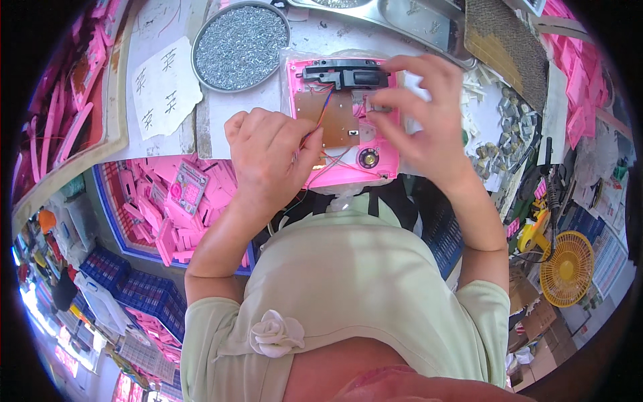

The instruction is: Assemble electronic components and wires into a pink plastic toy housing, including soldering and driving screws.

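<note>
A pink plastic housing (321, 177) lies open in front of me, with a brown circuit board (335, 114) inside. A black plastic part (365, 78) runs along its far edge, and a small round speaker-like disc (368, 158) sits at the near right. My left hand (268, 151) is closed over the board's left side, pinching thin coloured wires (326, 107). Over the housing's right side, my right hand (425, 110) has its thumb and index finger close together around something small and dark that I cannot make out. Its other fingers are raised over the black part.
A round metal dish (196, 53) of small screws stands at the far left beside a handwritten paper (164, 90). Pink plastic parts (181, 201) fill a crate at my left. Small metal pieces (506, 127) are heaped at right, and a yellow fan (567, 268) stands beyond.
</note>
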A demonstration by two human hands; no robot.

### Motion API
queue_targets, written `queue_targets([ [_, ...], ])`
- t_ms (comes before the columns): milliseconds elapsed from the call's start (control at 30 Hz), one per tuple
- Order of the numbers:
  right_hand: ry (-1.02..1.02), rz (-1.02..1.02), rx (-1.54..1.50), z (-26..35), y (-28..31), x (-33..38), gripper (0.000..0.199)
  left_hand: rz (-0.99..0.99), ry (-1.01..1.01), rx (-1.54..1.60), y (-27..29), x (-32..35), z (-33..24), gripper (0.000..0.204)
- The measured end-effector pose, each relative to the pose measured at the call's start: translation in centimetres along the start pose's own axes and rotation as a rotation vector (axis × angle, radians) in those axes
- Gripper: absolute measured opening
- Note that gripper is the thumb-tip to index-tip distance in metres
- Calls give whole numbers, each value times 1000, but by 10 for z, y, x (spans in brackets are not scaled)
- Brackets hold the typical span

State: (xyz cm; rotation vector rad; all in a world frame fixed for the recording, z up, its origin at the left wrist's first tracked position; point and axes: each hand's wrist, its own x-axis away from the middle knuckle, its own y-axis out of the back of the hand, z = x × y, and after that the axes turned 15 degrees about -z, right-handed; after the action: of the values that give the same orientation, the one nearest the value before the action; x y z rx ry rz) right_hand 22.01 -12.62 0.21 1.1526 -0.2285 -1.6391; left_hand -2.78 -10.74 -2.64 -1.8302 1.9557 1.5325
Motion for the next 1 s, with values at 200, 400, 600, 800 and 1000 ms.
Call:
queue_targets([
  [200,198,42,-57,7,-44,-17,31,-6,-13,-19,1,-3,5,22],
  [400,252,67,-81,3,-47,-22,24,-15,22,5,2,-1,12,22],
  [600,337,-31,-42,-4,-52,-12,16,-68,16,32,-1,-3,18,23],
  [800,262,40,-146,-3,-43,-18,20,-76,15,37,-3,-6,20,23],
  [1000,235,-13,-87,2,-54,-24,23,-75,-39,46,-4,-8,19,25],
])
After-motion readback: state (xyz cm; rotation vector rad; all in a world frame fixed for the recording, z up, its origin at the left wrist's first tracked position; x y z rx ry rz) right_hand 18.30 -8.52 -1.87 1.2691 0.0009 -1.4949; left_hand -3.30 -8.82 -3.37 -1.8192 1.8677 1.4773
